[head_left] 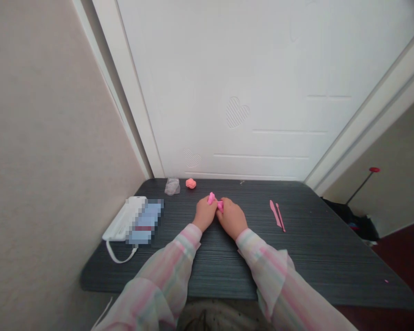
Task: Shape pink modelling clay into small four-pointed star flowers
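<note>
Pinching pink modelling clay (221,206) in curled fingers, left hand (206,214) and right hand (232,218) hold it seemingly part-shaped; the coral lump (191,183) beyond the left fingers looks unworked.

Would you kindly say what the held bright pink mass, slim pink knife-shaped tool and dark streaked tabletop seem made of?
Bright pink mass: possibly modelling clay, matte, irregularly shaped. Knife-shaped tool: probably smooth plastic, evenly coloured with a clean outline. Tabletop: perhaps low-sheen laminate imitating wood, given its fine parallel streaks.
</note>
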`<state>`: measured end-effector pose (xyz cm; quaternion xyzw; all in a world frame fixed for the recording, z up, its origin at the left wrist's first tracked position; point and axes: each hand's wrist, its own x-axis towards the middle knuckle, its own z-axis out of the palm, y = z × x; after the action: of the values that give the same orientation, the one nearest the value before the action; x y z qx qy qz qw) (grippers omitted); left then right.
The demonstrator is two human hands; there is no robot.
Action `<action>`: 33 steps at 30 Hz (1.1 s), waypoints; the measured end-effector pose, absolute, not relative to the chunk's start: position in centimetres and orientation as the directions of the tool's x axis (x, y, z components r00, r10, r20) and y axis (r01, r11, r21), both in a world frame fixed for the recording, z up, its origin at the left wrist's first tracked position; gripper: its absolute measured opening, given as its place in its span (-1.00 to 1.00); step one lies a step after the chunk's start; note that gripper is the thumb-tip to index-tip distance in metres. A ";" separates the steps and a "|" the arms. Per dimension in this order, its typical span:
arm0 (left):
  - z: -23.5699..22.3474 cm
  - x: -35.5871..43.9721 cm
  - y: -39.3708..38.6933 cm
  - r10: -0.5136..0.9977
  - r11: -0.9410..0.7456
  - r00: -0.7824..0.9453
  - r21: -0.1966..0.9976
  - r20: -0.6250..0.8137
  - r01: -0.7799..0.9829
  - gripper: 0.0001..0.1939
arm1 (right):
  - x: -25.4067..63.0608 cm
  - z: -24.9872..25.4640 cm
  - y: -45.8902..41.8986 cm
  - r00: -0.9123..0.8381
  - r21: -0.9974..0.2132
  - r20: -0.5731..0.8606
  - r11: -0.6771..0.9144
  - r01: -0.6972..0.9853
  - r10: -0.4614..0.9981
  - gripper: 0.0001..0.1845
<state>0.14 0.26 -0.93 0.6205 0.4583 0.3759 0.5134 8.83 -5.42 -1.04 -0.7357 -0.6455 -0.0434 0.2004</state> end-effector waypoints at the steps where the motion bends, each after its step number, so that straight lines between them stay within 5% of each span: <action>1: -1.0 0.2 0.3 0.968 -0.031 0.250 0.989 -0.007 0.147 -0.87 | 8.4 -1.1 -5.3 0.183 -0.243 0.305 -0.110 0.964 0.935 -0.78; 6: -0.8 0.7 0.2 0.989 0.051 0.145 0.996 -0.039 -0.077 -0.86 | 7.4 -0.5 -4.5 0.231 -0.269 0.277 -0.155 0.951 0.933 -0.86; 13: 0.9 0.8 -0.1 0.955 0.136 0.288 0.963 -0.065 -0.232 -0.71 | 8.6 -0.1 -4.7 0.258 -0.370 0.289 -0.141 0.918 0.922 -0.93; 23: 0.1 -0.4 -1.3 0.799 0.266 0.579 0.959 -0.164 -0.095 -0.76 | 15.9 -0.1 -5.1 0.674 -0.736 0.271 -0.303 0.606 0.688 -0.70; 28: 0.6 -1.6 0.7 0.862 0.231 0.478 0.970 -0.169 -0.073 -0.52 | 14.6 -0.5 -5.0 0.579 -0.852 0.174 -0.173 0.494 0.797 -0.56; 33: 0.2 -4.0 2.5 0.934 0.147 0.316 0.986 -0.165 0.081 -0.70 | 13.1 -0.6 -4.7 0.458 -0.934 0.102 -0.074 0.349 0.883 -0.53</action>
<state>-3.99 2.48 0.24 0.5475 0.4636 0.3563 0.5987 13.05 -4.66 -0.61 -0.6846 -0.4501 0.2613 0.5104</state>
